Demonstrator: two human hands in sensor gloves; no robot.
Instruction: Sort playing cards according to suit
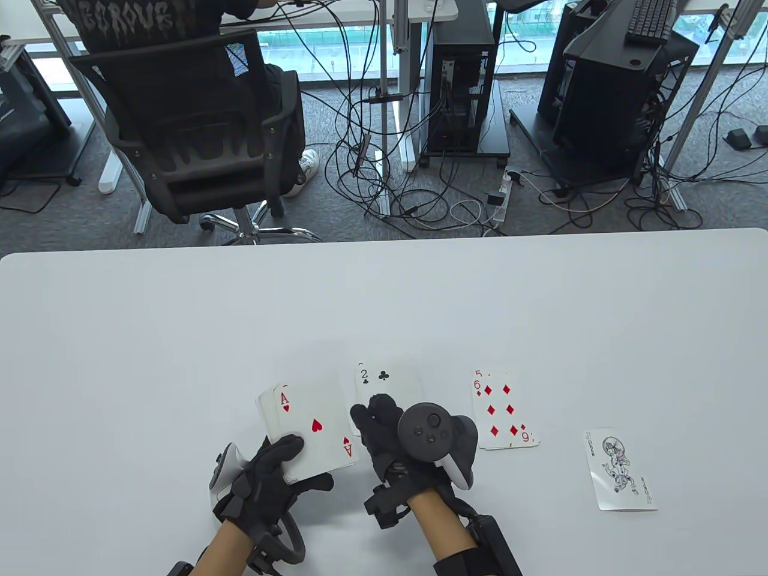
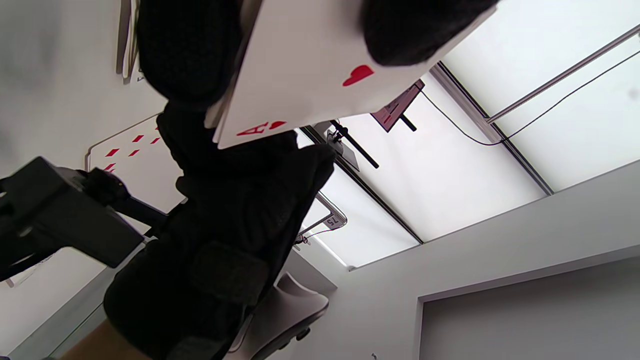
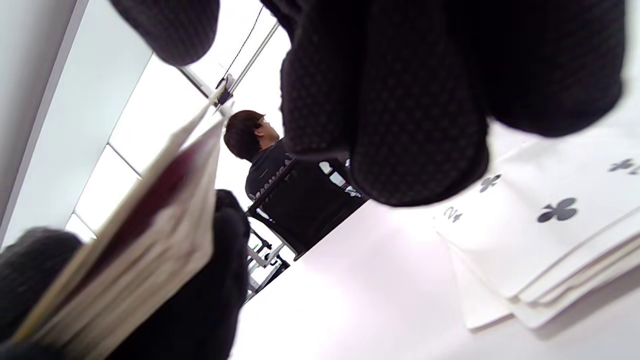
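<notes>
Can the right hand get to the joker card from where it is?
Probably yes. The joker card lies alone, face up, to the right of the diamonds pile. The right hand rests over the clubs pile, holds nothing, and only bare table lies between.

Daylight from the far windows [image 1: 336,36] floods the scene, so the white tabletop [image 1: 180,336] shows bright and nearly shadowless. Both wrist views are overexposed against ceiling and glass. Close gloved fingers [image 3: 415,110] and held cards [image 3: 150,240] blur out of focus.
</notes>
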